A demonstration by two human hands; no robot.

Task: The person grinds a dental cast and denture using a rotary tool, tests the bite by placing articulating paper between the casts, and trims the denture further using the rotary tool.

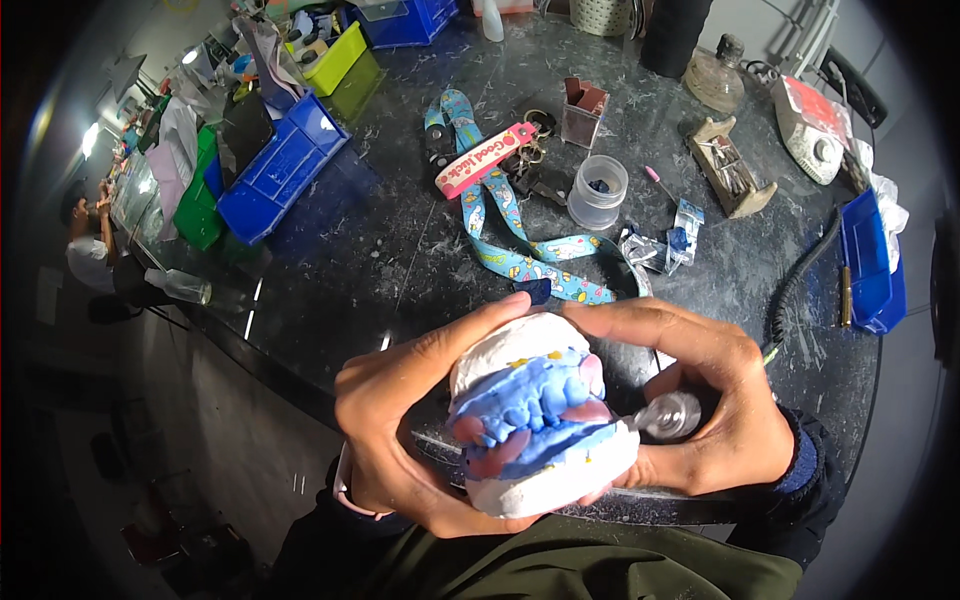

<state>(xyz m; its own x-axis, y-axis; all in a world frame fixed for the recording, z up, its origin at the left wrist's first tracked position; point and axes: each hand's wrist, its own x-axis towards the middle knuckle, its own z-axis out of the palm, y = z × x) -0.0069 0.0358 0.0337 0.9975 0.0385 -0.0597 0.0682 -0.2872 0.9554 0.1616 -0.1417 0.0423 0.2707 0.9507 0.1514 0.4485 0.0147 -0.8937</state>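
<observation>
Just above the table's near edge, I hold a dental model (535, 410) between both hands. Its upper and lower white plaster bases meet at blue tooth rows, with pink patches along them and small yellow marks on the plaster. My left hand (375, 415) curves around the left side, fingertips at the top and bottom plaster. On the other side, my right hand (740, 410) grips the model at its upper edge and lower right corner. A clear rounded piece (672, 414) shows between the model and my right palm; whether I hold it, I cannot tell.
Beyond my hands lie a blue patterned lanyard (510, 262) with keys, a small clear cup (598, 190) and a torn foil packet (683, 235). A wooden tool holder (732, 170) stands farther right. Blue bins (283, 168) (872, 262) flank the dark table. Another person (90, 240) sits far left.
</observation>
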